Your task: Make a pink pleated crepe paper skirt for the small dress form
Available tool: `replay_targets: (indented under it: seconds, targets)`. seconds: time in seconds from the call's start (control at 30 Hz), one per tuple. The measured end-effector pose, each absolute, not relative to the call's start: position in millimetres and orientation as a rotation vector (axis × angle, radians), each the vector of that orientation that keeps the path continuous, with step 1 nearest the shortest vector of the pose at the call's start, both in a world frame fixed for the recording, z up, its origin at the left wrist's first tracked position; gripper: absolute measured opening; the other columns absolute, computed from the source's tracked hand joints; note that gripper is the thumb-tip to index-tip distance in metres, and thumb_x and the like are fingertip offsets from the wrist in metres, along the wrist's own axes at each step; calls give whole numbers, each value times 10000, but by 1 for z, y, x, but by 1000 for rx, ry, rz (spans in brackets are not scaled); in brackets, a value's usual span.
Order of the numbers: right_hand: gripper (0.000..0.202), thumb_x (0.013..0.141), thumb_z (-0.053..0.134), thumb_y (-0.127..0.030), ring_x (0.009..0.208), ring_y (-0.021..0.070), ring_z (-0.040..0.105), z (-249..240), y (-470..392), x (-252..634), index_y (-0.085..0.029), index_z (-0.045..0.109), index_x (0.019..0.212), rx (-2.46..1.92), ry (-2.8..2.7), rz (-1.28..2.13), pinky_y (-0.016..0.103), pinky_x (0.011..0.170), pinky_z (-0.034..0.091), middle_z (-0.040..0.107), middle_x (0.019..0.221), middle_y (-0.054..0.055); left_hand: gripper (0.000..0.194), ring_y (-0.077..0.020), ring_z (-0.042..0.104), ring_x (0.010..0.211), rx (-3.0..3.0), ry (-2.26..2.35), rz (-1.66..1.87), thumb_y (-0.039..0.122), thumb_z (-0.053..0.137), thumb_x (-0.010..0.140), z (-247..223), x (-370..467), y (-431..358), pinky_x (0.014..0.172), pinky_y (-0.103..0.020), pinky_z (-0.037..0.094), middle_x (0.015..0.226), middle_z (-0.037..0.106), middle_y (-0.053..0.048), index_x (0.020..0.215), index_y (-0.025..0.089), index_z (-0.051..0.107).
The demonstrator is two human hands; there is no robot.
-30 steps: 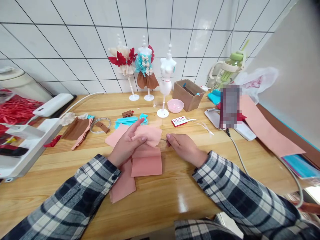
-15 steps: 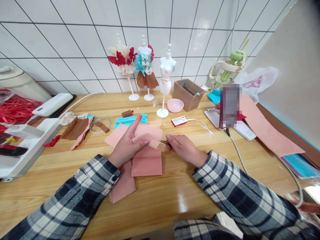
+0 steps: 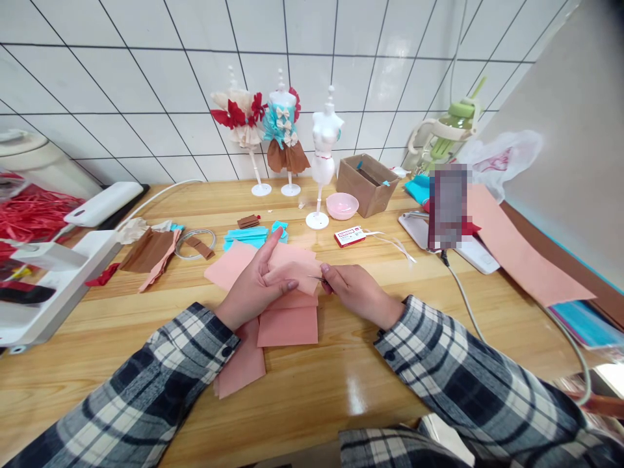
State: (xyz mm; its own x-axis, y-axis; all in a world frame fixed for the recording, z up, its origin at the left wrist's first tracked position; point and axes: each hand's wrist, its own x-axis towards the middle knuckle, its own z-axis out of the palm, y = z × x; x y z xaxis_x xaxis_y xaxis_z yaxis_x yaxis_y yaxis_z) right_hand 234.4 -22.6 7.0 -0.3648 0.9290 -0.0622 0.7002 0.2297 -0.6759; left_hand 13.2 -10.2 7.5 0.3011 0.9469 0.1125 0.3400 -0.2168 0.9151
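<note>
- While my left hand (image 3: 260, 283) clamps a thin pink sheet (image 3: 303, 272) under its thumb at the centre of the wooden table (image 3: 322, 390), my right hand (image 3: 355, 290) closes its fingers around a slim metal tool (image 3: 320, 279), its tip at the sheet's right edge.
- A tear looks the likeliest mishap: a sideways tug of the tip could split the sheet, and a slack thumb could let it crease.
- Because my left thumb lies near the tip, a slip might prick it.
- Folded pink pieces (image 3: 287, 326) lie on the near side, where a dragging cuff (image 3: 214, 333) could shift them.
- Beyond, to the right, a red-and-white box (image 3: 350, 236) carries print too small to read; pinkish marks on the far-right plastic bag (image 3: 521, 153) are illegible.
</note>
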Motion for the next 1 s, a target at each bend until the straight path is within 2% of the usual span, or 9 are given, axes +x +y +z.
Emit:
replay_targets:
  seconds: [0.27,0.37,0.53,0.67,0.77,1.0]
  targets:
    - [531,1030,219,-445,629,139,520,10,-24,232,-192,549,699,-1560,-2201,820,252,601,312,610,685,18,1004,-327,241,1453,1667,1104,942,512,761,712,8,17,-11,1182,-486,211,1584,282,-87,1528,289,220]
    - [540,1031,223,-448,623,144,518,13,-24,231,-192,584,721,-1593,-2221,781,256,592,307,626,687,25,995,-326,258,1446,1673,1104,941,505,763,714,8,18,-11,1180,-487,215,1597,249,-82,1525,294,225]
    - [568,1027,219,-475,608,144,511,14,-23,231,-196,602,713,-1614,-2256,761,259,575,282,631,681,23,954,-317,195,1469,1732,1154,921,508,743,735,6,14,-10,1194,-470,179,1603,237,-73,1520,286,248]
    - [560,1025,221,-482,607,139,500,11,-22,234,-194,583,711,-1585,-2247,770,251,577,281,622,683,15,831,-329,314,1421,1719,1175,910,521,661,805,5,12,-10,1181,-475,222,1563,333,-86,1505,261,297]
    - [559,1030,220,-464,631,137,522,9,-22,234,-190,594,719,-1538,-2264,801,245,595,296,627,690,15,823,-328,351,1399,1716,1226,918,490,687,792,6,12,-9,1174,-477,241,1509,419,-88,1490,245,328]
    - [574,1020,217,-495,649,150,545,10,-22,234,-200,620,737,-1586,-2284,753,252,587,291,650,709,22,812,-282,273,1445,1789,1198,938,399,725,777,7,15,-10,1194,-444,198,1558,341,-68,1478,251,342]
